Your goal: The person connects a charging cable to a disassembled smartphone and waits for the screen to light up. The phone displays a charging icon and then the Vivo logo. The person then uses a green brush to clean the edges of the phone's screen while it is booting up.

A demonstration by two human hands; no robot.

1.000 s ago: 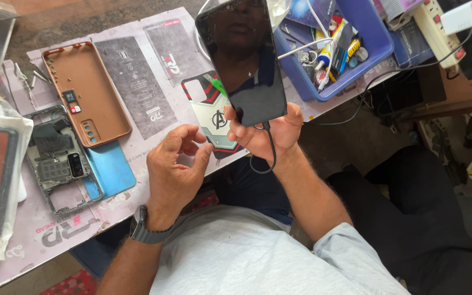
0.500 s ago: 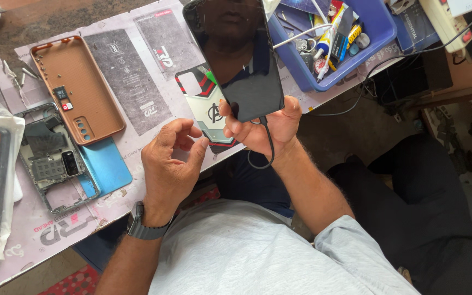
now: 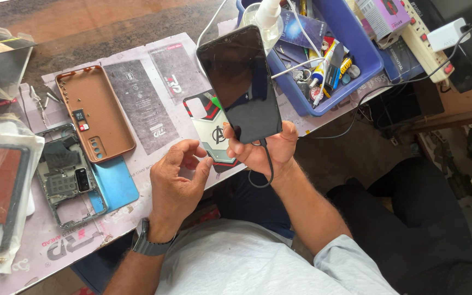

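My right hand [image 3: 266, 150] holds a black smartphone [image 3: 240, 82] upright by its lower end, screen dark and facing me. A black cable [image 3: 269, 166] hangs in a loop from the phone's bottom. My left hand [image 3: 178, 177], with a dark watch on the wrist, hovers just left of the phone with fingers curled and holds nothing. Under both hands lies a printed phone cover [image 3: 212, 128] in white, red and green on the work mat [image 3: 159, 106].
A tan phone case [image 3: 95, 112], an opened phone frame [image 3: 64, 177] and a blue back panel [image 3: 116, 183] lie at left. A blue tray [image 3: 356, 54] of tools and tubes stands behind the phone. A white power strip [image 3: 424, 41] sits at the right.
The phone has tilted more upright in my right hand. My left hand's fingers have loosened slightly; the view has shifted a little.
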